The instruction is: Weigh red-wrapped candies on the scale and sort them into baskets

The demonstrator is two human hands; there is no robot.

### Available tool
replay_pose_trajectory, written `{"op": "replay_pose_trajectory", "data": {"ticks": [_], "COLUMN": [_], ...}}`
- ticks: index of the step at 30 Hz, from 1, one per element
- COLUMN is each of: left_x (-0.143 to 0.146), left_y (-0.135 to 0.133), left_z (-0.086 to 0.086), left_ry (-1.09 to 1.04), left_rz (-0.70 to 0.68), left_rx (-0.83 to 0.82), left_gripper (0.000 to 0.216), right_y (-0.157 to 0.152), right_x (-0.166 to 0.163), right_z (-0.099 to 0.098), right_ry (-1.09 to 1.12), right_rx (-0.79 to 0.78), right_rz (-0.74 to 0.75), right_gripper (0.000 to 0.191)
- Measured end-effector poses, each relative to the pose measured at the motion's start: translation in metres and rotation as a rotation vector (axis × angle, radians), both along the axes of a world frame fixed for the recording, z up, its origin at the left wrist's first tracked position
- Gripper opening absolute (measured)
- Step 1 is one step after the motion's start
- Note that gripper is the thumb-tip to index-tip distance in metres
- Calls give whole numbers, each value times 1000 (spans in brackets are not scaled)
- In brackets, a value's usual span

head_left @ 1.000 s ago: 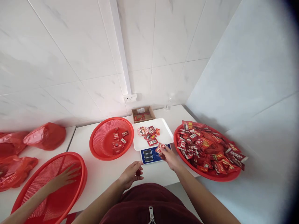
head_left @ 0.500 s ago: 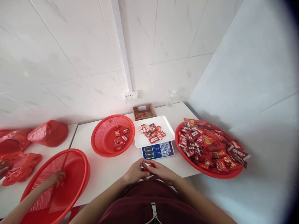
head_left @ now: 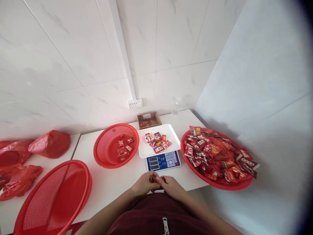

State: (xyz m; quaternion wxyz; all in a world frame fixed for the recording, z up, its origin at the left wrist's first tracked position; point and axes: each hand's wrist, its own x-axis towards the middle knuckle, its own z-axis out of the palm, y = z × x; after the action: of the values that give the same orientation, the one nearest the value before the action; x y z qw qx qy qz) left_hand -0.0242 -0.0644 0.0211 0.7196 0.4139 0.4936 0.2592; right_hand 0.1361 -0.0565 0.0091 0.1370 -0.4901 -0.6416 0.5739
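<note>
My left hand (head_left: 144,184) and my right hand (head_left: 171,186) meet at the table's near edge, fingers pinched together round a small red wrapped candy (head_left: 157,180). Just beyond them stands a blue digital scale (head_left: 162,160) whose white tray (head_left: 146,151) carries several red candy packets (head_left: 157,143). To the right, a wide red basket (head_left: 234,187) is heaped with red wrapped candies (head_left: 215,153). Left of the scale, a smaller red mesh basket (head_left: 105,148) holds a few packets.
A large red mesh basket (head_left: 53,199) sits at the near left. Red plastic bags (head_left: 49,143) lie at the far left. A small cardboard box (head_left: 149,119) and a clear bottle (head_left: 175,108) stand by the tiled wall, under a wall socket (head_left: 135,103).
My right hand left a packet on the scale tray and drew back to meet my left hand at the table edge. Another person's hand left the large left basket.
</note>
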Motion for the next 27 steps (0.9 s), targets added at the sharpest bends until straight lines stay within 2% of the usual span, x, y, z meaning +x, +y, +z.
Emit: {"op": "replay_pose_trajectory", "data": {"ticks": [4,8,13,16,18,21,24,25,27], "left_x": [10,23,49,67,79,92,90,85,69], "left_y": [1,2,1,1,-2,-8,-9,-6,8], "left_z": [4,7,12,17,18,13,-1,-6,-15], "left_ry": [27,22,-56,-201,-222,-114,46,128,337], "left_rz": [-13,-48,11,97,109,40,-4,1,14], "left_rx": [13,-27,-29,-86,-101,-76,-36,28,256], "left_gripper": [27,26,27,29,30,32,34,34,38], "right_y": [-3,-5,-7,-9,-9,-10,-7,-4,3], "right_x": [14,29,53,66,72,74,77,80,90], "right_z": [-1,-1,-3,-11,-19,-29,-36,-38,-42], "right_ry": [-151,-116,99,203,278,394,403,375,274], "right_rx": [134,173,58,15,-4,-97,-165,-158,-86], "right_rz": [13,-13,-108,-235,-327,-367,-397,-436,-552], "right_gripper": [65,66,61,57,62,66,71,73,75]}}
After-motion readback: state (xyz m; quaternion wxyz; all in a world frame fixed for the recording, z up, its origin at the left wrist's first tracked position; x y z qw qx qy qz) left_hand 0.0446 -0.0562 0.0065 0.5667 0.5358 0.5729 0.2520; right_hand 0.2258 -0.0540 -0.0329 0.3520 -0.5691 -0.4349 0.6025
